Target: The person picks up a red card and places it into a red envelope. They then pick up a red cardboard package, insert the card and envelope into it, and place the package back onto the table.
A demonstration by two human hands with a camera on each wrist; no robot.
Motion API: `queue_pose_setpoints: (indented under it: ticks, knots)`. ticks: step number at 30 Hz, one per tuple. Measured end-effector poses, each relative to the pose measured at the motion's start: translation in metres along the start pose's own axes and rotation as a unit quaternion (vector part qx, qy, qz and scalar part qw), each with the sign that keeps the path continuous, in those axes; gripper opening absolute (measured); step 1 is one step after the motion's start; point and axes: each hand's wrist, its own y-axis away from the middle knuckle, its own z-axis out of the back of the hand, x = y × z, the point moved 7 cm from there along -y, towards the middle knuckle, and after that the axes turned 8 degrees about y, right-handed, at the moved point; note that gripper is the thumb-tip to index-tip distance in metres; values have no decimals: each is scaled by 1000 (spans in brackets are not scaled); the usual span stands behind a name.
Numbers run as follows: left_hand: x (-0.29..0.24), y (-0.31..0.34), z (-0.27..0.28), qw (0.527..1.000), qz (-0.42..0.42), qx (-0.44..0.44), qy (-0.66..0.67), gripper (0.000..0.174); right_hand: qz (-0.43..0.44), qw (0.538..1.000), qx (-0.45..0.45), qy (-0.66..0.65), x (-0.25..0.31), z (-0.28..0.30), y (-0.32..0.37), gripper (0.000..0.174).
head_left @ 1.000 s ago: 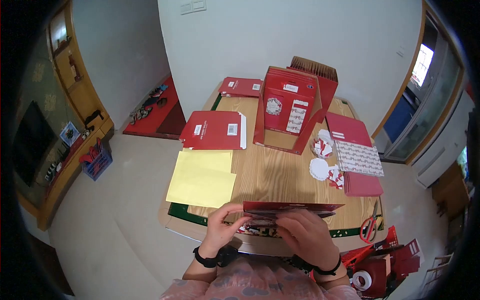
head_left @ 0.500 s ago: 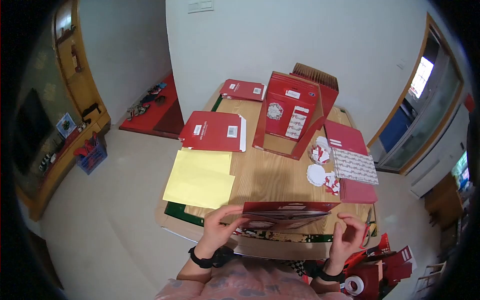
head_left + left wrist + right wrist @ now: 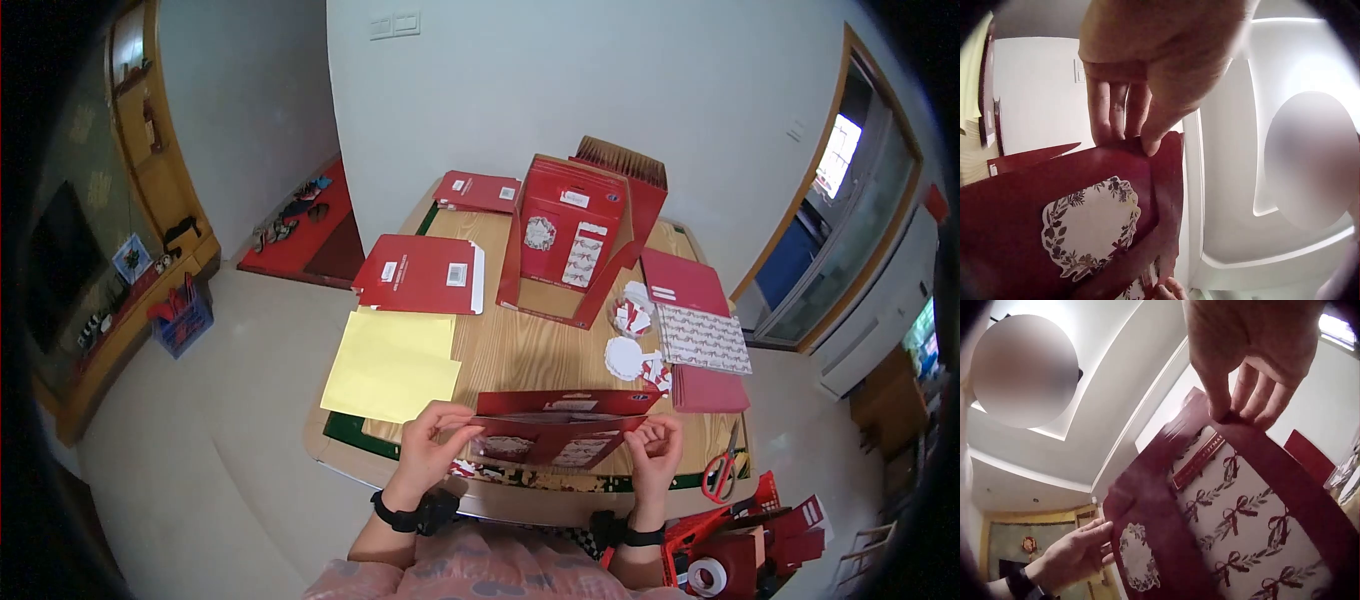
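Observation:
A red printed packet (image 3: 545, 440) is held upright over the table's front edge, its top parted a little. My left hand (image 3: 430, 448) pinches its left top corner between thumb and fingers. At the opposite corner my right hand (image 3: 652, 458) pinches the rim the same way. The left wrist view shows the thumb of the left hand (image 3: 1160, 69) against the red face, beside a white wreath label (image 3: 1090, 228). In the right wrist view the right hand (image 3: 1250, 362) grips the edge above a bow-patterned panel (image 3: 1241, 519).
Yellow sheets (image 3: 390, 365) and a flat red envelope (image 3: 420, 273) lie at the left. A red display box (image 3: 565, 235) stands at the back. On the right are a patterned stack (image 3: 703, 338), white round labels (image 3: 624, 358) and red-handled scissors (image 3: 718, 478). A crate stands below.
The right hand left the packet's middle, moved out to the right, then came back and took hold of its right corner. The packet's top has parted. The left hand keeps its hold.

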Motion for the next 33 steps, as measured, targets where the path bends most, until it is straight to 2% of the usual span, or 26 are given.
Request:
queue_pose_setpoints:
  ticks: [3,6,9,12,16,22,33]
  knots:
    - [-3,-1,-1,997,-13,-42,61,24,4,1000,-18,-13,7,-6,3,38]
    - [-7,-3,0,996,-74,-48,20,27,18,999,-33,-7,14,-10,-1,37]
    - [-10,-8,-2,995,-103,-15,6,29,31,999,-34,3,17,-8,-6,38]
    - [1,-8,-1,995,-89,-25,-22,32,39,999,10,-8,8,-10,-5,39]
    - [1,-4,-1,995,-99,-26,0,34,-3,1000,-11,-13,6,-12,-2,41]
    - [3,0,1,996,-89,-12,0,33,24,999,30,-23,3,-7,1,38]
    - [-12,-2,-2,996,-91,-1,18,29,28,999,34,7,5,-7,4,39]
